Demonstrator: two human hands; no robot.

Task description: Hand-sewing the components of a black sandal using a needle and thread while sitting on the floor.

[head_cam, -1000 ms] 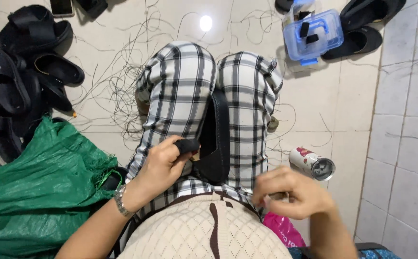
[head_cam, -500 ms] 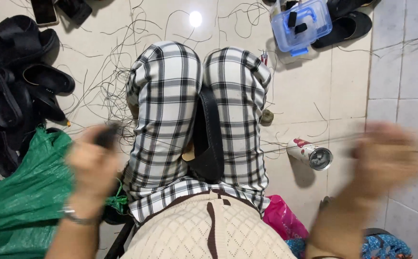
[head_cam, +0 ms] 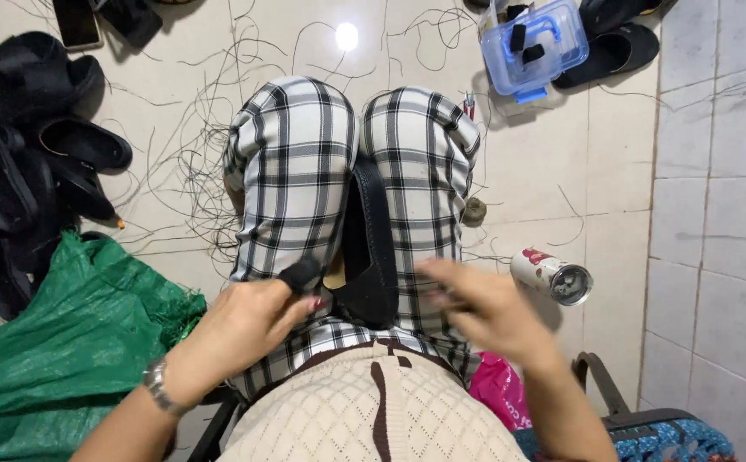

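Between the knees, on the lap of the plaid trousers (head_cam: 292, 162), a black sandal (head_cam: 371, 248) is lying lengthwise, toe end pointing away, tan insole patch showing near its near end. Left hand (head_cam: 240, 329) is sitting at the sandal's near left edge, fingers (head_cam: 300, 278) curled and pinching a black strap piece that is touching the sandal; thumb tip with red nail is pressing beside it. A metal wristwatch (head_cam: 157, 383) is showing on that wrist. Right hand (head_cam: 484, 312) is hovering just right of the sandal over the right thigh, motion-blurred; fingers are looking loosely spread, cannot tell if holding anything, not clearly touching the sandal. Cream knit sweater (head_cam: 373, 411) is filling the bottom centre. On the tiled floor (head_cam: 553, 171): loose dark threads (head_cam: 193, 162) scattered around the legs, a pile of black sandals (head_cam: 39, 162) at left, a green woven sack (head_cam: 65, 342) below that pile, a clear blue-lidded plastic box (head_cam: 535, 43) at top right, a drink can (head_cam: 551, 275) lying on its side right of the legs, a pink bag (head_cam: 500, 389) by the right hip, a phone (head_cam: 75, 21) at top left.
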